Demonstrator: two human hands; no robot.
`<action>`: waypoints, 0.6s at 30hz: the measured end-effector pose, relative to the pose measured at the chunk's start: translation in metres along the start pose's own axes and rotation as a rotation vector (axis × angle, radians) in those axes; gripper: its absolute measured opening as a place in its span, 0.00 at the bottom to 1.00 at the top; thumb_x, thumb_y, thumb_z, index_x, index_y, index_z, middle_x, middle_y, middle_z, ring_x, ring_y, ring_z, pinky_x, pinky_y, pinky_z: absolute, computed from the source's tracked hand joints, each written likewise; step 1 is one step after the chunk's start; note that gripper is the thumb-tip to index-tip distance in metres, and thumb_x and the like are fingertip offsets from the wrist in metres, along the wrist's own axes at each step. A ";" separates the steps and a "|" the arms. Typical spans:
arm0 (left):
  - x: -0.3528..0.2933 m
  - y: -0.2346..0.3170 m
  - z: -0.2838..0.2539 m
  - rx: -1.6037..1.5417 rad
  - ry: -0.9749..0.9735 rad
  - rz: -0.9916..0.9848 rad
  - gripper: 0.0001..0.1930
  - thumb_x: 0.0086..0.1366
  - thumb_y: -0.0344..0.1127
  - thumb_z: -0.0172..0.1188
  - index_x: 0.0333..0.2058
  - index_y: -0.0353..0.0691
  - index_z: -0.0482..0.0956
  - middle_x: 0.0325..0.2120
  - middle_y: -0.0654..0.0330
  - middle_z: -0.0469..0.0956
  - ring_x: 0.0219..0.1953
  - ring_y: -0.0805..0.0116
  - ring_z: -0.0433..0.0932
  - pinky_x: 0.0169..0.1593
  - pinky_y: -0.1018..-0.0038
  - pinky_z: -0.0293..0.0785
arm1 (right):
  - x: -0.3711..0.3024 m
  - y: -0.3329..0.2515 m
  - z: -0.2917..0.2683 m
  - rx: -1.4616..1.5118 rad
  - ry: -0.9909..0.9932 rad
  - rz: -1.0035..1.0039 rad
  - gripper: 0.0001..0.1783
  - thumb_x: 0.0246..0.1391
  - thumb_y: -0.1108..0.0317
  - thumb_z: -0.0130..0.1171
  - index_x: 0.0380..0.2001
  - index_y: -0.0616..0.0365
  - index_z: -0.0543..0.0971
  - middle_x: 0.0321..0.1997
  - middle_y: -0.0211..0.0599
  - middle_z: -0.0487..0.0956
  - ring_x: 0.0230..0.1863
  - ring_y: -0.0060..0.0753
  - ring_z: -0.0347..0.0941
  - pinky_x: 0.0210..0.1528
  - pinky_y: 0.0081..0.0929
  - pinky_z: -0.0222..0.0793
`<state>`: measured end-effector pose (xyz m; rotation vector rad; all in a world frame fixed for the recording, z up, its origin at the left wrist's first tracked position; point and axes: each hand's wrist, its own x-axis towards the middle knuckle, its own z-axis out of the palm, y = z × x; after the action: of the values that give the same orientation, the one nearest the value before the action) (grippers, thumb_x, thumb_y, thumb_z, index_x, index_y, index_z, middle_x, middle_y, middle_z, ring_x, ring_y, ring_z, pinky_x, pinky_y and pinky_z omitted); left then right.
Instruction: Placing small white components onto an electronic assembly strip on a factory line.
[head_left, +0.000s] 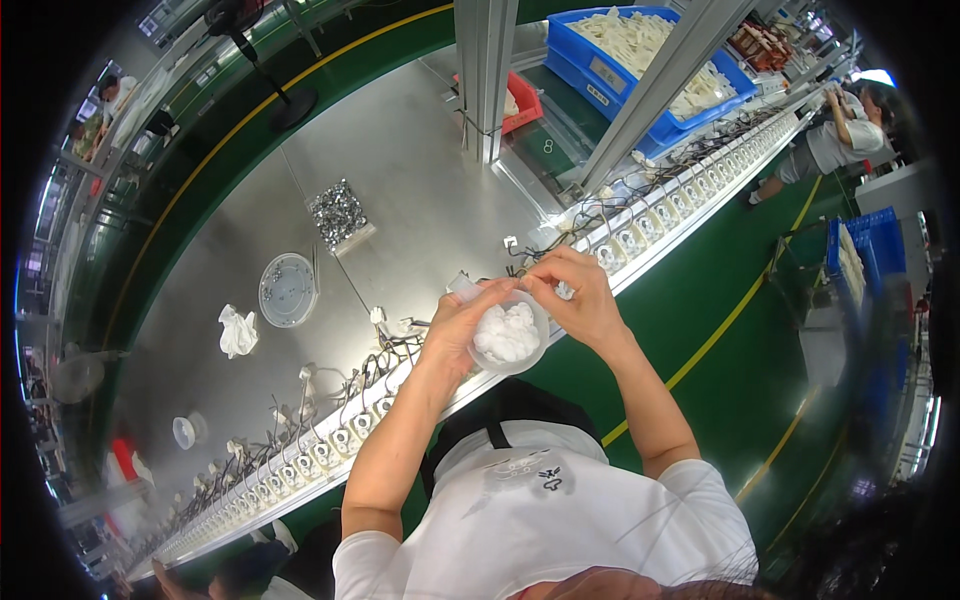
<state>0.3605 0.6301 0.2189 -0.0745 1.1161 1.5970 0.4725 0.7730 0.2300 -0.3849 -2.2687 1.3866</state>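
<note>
Close in front of my body, my left hand is wrapped round a translucent white plastic cup. White fluffy wadding fills the cup. My right hand is closed in a pinch over the cup's far rim, its fingertips meeting those of the left. Whatever lies between these fingertips is too small to make out. Just beyond the hands runs a long row of white socket-like parts with dark wires along the bench edge.
On the metal bench lie a bag of small metal parts, a round tray, a crumpled white tissue and a small white cup. Metal posts stand before a blue bin. Another person works at the far right.
</note>
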 end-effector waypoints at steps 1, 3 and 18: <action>0.000 0.001 0.001 0.013 -0.003 -0.006 0.18 0.57 0.36 0.66 0.43 0.32 0.78 0.38 0.55 0.80 0.39 0.66 0.81 0.44 0.72 0.79 | 0.000 0.002 0.000 -0.100 -0.012 -0.044 0.03 0.47 0.76 0.62 0.25 0.64 0.79 0.27 0.35 0.76 0.27 0.25 0.72 0.28 0.22 0.64; 0.001 0.000 0.000 0.026 0.007 -0.007 0.18 0.57 0.36 0.66 0.43 0.32 0.78 0.37 0.55 0.80 0.39 0.66 0.81 0.44 0.72 0.78 | 0.000 0.003 0.000 -0.198 -0.024 -0.089 0.03 0.47 0.76 0.62 0.24 0.64 0.78 0.27 0.36 0.76 0.26 0.27 0.72 0.27 0.23 0.65; 0.000 0.006 0.004 0.025 0.105 -0.001 0.18 0.54 0.33 0.68 0.42 0.32 0.78 0.35 0.54 0.80 0.33 0.67 0.82 0.38 0.72 0.80 | 0.002 -0.006 0.008 -0.372 -0.030 -0.139 0.02 0.49 0.70 0.62 0.26 0.52 0.78 0.26 0.25 0.72 0.28 0.25 0.69 0.43 0.29 0.51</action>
<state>0.3574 0.6332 0.2244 -0.1431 1.2167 1.5929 0.4668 0.7650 0.2331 -0.3166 -2.5264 0.9066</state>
